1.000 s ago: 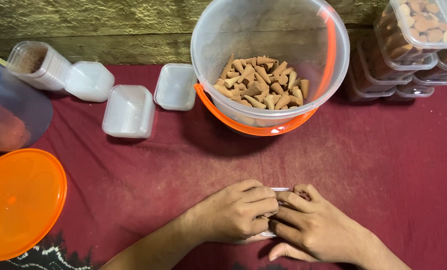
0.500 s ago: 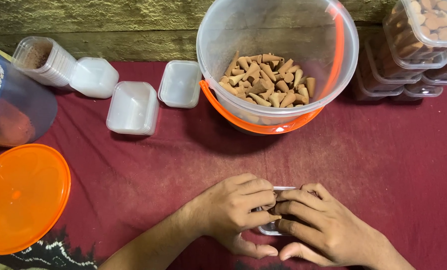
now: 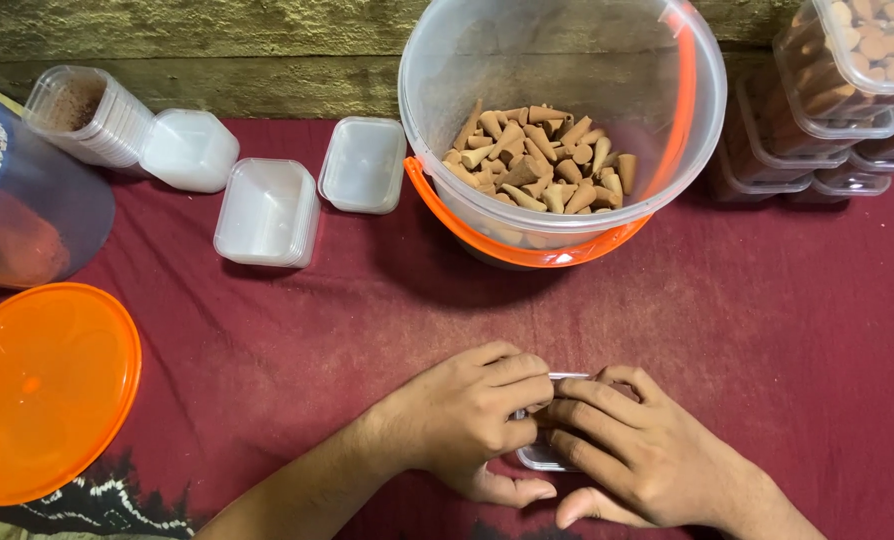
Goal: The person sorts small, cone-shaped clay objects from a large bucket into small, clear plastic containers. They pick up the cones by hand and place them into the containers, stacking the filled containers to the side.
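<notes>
**Both hands pressed down on a small clear box**

Head view: the left hand (image 3: 472,420) and the right hand (image 3: 627,455) lie side by side on a small clear plastic box (image 3: 545,458), fingers curled and pressed together over its top, fingertips of the two hands meeting above it. Neither hand is spread; both bear down on the box, which rests on the dark red cloth (image 3: 787,330) near the bottom edge of the view, almost wholly covered. Only a strip of its rim shows between and below the fingers, so what it contains, and whether a lid is on it, cannot be told.

Above the hands, well apart from them, stands a clear bucket (image 3: 567,120) with an orange handle, holding a heap of tan cones (image 3: 542,165). To its left lie empty clear boxes (image 3: 267,212) and a stack of lids, and an orange lid (image 3: 42,390) rests at the left edge. Filled boxes (image 3: 847,70) are stacked at the upper right.

Risks, as a judgement: uneven pressure could tip the thin box or make it skid on the cloth; too hard a squeeze could crack or buckle its thin wall; a corner left unseated could spring up once the fingers lift
</notes>
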